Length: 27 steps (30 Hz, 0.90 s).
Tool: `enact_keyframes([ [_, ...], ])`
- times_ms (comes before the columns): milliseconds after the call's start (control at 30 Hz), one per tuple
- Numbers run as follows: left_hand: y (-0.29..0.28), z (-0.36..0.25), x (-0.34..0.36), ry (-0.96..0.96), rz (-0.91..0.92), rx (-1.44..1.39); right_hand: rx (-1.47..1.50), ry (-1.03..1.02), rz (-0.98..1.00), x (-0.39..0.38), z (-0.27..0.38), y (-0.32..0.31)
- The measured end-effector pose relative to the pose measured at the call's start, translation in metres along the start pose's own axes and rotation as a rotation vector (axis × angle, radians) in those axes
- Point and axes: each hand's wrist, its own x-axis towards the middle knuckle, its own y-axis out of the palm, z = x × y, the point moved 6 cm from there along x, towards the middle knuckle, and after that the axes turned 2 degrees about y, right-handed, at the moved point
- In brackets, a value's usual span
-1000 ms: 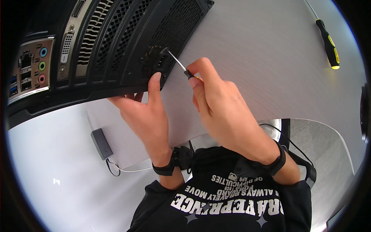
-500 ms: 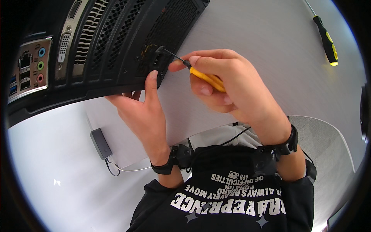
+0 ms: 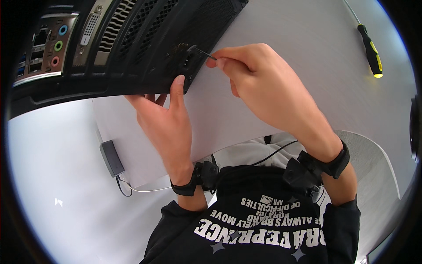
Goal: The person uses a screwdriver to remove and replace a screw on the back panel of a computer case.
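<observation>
One hand grips a screwdriver, the other a computer case.

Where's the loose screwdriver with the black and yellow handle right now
The loose screwdriver lies on the pale table near the upper right of the head view, to the right of your right hand, its handle toward you.

Large white block capitals are running in one line across the front of a black fabric short-sleeved shirt, appearing upside down in the head view. Several rows of smaller white capitals are stacking above that line in the picture, also inverted. A small white square emblem is sitting beside the uppermost rows, and pale grey four-pointed star prints are flanking the large line's lower edge.
</observation>
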Motion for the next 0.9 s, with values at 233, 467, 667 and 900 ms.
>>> enact_keyframes([
  [233, -0.004, 0.001, 0.000, 0.004, 0.012, 0.023, -0.151, -0.201, -0.090, -0.001, 0.001, 0.007],
  [467, 0.004, -0.004, 0.002, -0.005, 0.015, -0.013, -0.455, -0.325, -0.138, -0.002, 0.005, 0.005],
  [667, 0.006, -0.002, 0.003, -0.017, 0.007, -0.006, -0.738, -0.400, -0.170, -0.006, 0.005, 0.017],
  [900, 0.001, -0.004, 0.004, -0.005, -0.001, -0.053, -1.107, -0.578, -0.472, -0.025, 0.021, 0.033],
])
